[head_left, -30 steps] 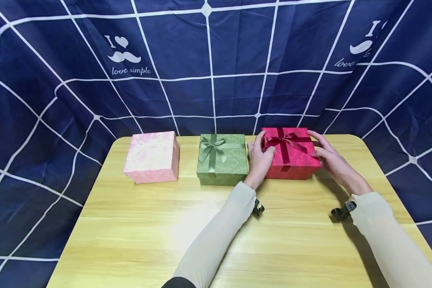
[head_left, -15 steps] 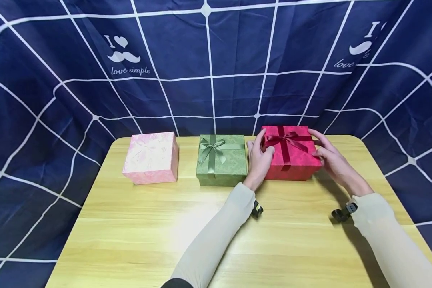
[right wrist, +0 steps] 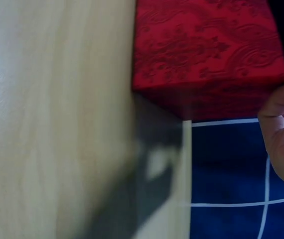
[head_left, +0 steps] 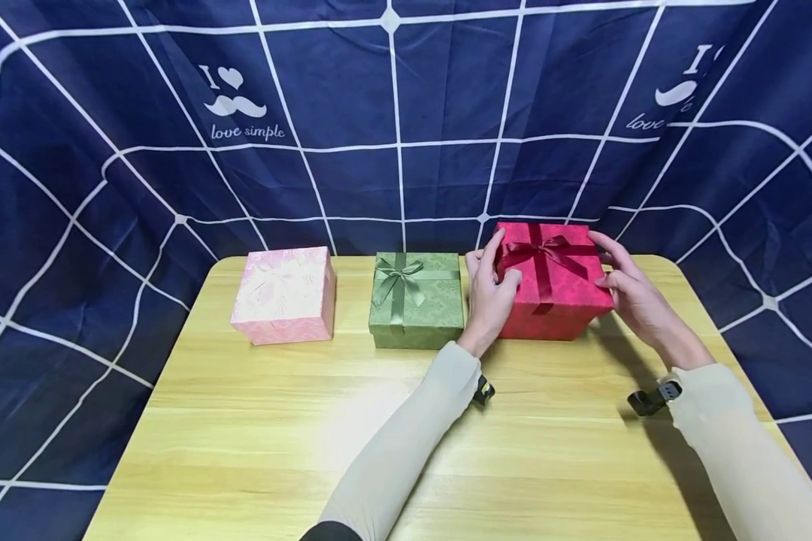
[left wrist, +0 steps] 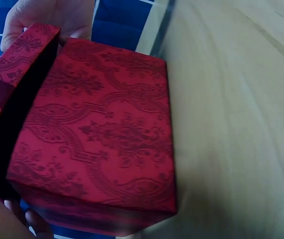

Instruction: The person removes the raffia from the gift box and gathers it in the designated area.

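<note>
A red patterned gift box (left wrist: 97, 129) stands near the right end of the table's back edge. Its red lid (head_left: 578, 289), tied with a dark red ribbon bow (head_left: 546, 248), is raised at least partly off the base; a dark gap shows between them in the left wrist view. My left hand (head_left: 490, 300) grips the lid's left side, thumb near its front corner. On the opposite side my right hand (head_left: 639, 304) holds the lid, thumb and fingers apart along its edge. The inside of the box is hidden.
Close to the left hand stands a green gift box (head_left: 433, 308) with a bow. Farther left is a pink gift box (head_left: 284, 289). Both sit on the wooden table (head_left: 298, 451). A blue checked cloth (head_left: 446, 90) hangs behind and at the sides.
The red lid has risen a little and shifted slightly right, with a gap opening under it. The right hand has moved up and right; the left hand has barely moved.
</note>
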### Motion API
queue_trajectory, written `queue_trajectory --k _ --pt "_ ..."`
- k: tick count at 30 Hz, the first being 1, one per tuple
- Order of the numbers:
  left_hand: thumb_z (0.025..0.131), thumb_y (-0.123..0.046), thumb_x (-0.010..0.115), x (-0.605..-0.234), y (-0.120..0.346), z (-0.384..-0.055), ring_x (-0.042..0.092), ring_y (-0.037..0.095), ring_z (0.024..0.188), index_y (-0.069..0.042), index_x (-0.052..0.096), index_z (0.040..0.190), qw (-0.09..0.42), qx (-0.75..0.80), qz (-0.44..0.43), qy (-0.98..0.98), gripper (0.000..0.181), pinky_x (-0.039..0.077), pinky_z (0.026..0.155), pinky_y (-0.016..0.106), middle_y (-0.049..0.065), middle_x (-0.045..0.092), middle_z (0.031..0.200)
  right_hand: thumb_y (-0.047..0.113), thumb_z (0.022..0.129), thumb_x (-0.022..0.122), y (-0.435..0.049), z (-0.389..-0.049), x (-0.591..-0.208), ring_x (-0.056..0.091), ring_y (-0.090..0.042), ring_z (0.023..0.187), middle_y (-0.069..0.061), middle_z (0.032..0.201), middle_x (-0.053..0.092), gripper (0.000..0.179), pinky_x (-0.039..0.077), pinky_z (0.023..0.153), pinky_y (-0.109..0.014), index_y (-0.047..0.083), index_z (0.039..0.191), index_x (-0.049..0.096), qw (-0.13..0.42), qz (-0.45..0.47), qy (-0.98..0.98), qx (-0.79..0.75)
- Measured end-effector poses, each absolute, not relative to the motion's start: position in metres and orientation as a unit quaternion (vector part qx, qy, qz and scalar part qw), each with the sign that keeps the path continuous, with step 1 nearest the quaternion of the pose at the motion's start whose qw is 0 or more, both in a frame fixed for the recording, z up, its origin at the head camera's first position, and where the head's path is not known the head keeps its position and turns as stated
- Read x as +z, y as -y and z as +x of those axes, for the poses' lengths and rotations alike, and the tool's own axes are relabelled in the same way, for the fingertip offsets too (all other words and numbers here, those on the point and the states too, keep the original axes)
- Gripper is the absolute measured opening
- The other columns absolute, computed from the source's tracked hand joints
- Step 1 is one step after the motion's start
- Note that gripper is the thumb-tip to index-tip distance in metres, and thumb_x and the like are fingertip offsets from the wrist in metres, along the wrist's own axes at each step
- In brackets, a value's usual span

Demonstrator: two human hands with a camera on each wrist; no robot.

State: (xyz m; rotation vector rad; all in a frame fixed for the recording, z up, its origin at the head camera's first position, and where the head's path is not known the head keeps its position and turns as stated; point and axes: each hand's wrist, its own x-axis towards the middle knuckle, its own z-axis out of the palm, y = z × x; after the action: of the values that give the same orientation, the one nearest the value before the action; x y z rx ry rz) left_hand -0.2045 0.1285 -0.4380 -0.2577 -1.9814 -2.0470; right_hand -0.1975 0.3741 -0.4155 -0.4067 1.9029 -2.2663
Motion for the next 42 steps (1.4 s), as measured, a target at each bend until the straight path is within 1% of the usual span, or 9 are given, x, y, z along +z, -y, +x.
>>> queue_trajectory --k 9,13,19,24,32,34,37,39,42 --pt "0.083 -0.003 0.058 -0.438 -0.124 -0.206 0.035 0.003 0.075 -0.018 0.05 0.165 0.12 -0.739 -0.123 0.651 0.084 0.035 0.071 0.021 -0.006 0.032 0.115 -0.01 0.105 0.03 -0.372 -0.19 -0.404 0.052 -0.02 0.125 -0.009 0.146 0.03 0.071 0.06 0.086 -0.026 0.022 0.168 0.034 0.076 -0.13 -0.629 -0.763" --pt "0.082 0.001 0.059 -0.431 -0.122 -0.201 0.036 0.004 0.072 -0.016 0.05 0.165 0.101 -0.755 -0.128 0.635 0.085 0.036 0.069 0.021 -0.001 0.035 0.114 -0.008 0.105 0.03 -0.374 -0.185 -0.4 0.054 -0.018 0.123 -0.009 0.144 0.032 0.071 0.059 0.087 -0.025 0.024 0.167 0.035 0.075 -0.13 -0.629 -0.762" --pt "0.087 0.009 0.06 -0.419 -0.113 -0.193 0.04 0.003 0.071 -0.011 0.05 0.165 0.085 -0.769 -0.139 0.619 0.081 0.038 0.068 0.019 -0.003 0.042 0.099 -0.008 0.106 0.03 -0.374 -0.181 -0.394 0.061 -0.016 0.117 -0.01 0.14 0.037 0.069 0.06 0.086 -0.026 0.022 0.167 0.037 0.069 -0.139 -0.625 -0.765" --pt "0.092 0.011 0.059 -0.409 -0.104 -0.187 0.039 0.004 0.063 -0.011 0.047 0.167 0.028 -0.787 -0.148 0.598 0.079 0.037 0.062 0.02 -0.005 0.043 0.086 -0.008 0.109 0.032 -0.375 -0.178 -0.392 0.063 -0.017 0.119 -0.011 0.142 0.039 0.065 0.06 0.09 -0.027 0.018 0.168 0.037 0.07 -0.151 -0.6 -0.782" --pt "0.1 0.011 0.066 -0.404 -0.082 -0.178 0.053 0.015 0.074 -0.025 0.045 0.168 -0.063 -0.796 -0.127 0.588 0.08 0.048 0.073 0.024 0.003 0.048 0.12 -0.009 0.11 0.036 -0.379 -0.171 -0.392 0.062 -0.017 0.127 -0.01 0.151 0.043 0.065 0.059 0.095 -0.03 0.017 0.17 0.036 0.084 -0.162 -0.609 -0.772" --pt "0.1 0.007 0.069 -0.403 -0.077 -0.175 0.06 0.015 0.08 -0.022 0.04 0.171 -0.078 -0.795 -0.113 0.591 0.082 0.052 0.079 0.026 0.003 0.052 0.127 -0.01 0.11 0.037 -0.38 -0.168 -0.392 0.062 -0.017 0.127 -0.009 0.15 0.045 0.066 0.059 0.094 -0.029 0.017 0.171 0.034 0.081 -0.166 -0.617 -0.765" --pt "0.099 0.001 0.075 -0.401 -0.071 -0.172 0.071 0.015 0.097 -0.01 0.038 0.17 -0.096 -0.792 -0.089 0.596 0.08 0.056 0.092 0.027 0.003 0.063 0.136 -0.012 0.11 0.038 -0.379 -0.163 -0.392 0.063 -0.016 0.126 -0.009 0.149 0.049 0.069 0.06 0.092 -0.029 0.017 0.172 0.03 0.078 -0.176 -0.617 -0.763" --pt "0.099 -0.002 0.078 -0.401 -0.068 -0.171 0.074 0.016 0.109 0.0 0.044 0.164 -0.107 -0.791 -0.076 0.598 0.074 0.056 0.098 0.028 0.007 0.07 0.137 -0.014 0.11 0.038 -0.379 -0.159 -0.393 0.065 -0.016 0.126 -0.009 0.15 0.051 0.069 0.06 0.092 -0.03 0.016 0.171 0.031 0.08 -0.181 -0.609 -0.768" --pt "0.098 -0.002 0.08 -0.4 -0.064 -0.169 0.075 0.02 0.113 0.007 0.057 0.152 -0.121 -0.789 -0.07 0.599 0.059 0.057 0.1 0.03 0.011 0.076 0.127 -0.015 0.11 0.037 -0.38 -0.154 -0.393 0.067 -0.017 0.127 -0.008 0.151 0.056 0.064 0.059 0.095 -0.03 0.012 0.167 0.04 0.092 -0.177 -0.594 -0.78"
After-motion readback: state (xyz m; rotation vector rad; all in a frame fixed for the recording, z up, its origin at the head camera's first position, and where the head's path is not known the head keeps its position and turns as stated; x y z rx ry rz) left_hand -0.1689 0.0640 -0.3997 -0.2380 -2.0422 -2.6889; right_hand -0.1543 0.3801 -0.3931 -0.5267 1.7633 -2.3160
